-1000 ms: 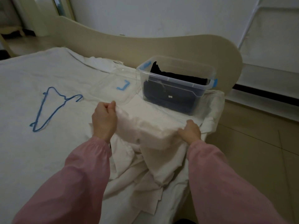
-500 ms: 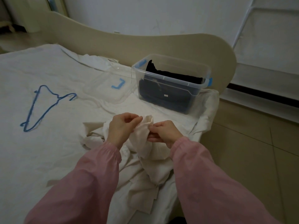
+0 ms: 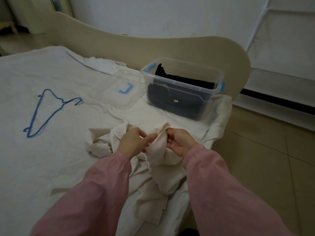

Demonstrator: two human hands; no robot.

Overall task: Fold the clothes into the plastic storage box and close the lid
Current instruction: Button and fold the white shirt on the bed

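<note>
A cream-white garment (image 3: 158, 160) lies bunched on the bed in front of me. My left hand (image 3: 132, 142) and my right hand (image 3: 179, 142) sit close together, each pinching the same raised fold of this garment. Beyond them stands the clear plastic storage box (image 3: 196, 77) with blue latches, open, holding dark folded clothes (image 3: 177, 97). Its transparent lid (image 3: 117, 92) with a blue clip lies flat on the bed left of the box.
A blue wire hanger (image 3: 49, 113) lies on the white bedsheet (image 3: 34, 164) to the left. The curved beige headboard (image 3: 170, 45) rises behind the box. The bed's right edge drops to a tiled floor (image 3: 272, 167).
My hands, held wide apart with the garment stretched between them, have come together at the middle. The garment has gone from spread to bunched.
</note>
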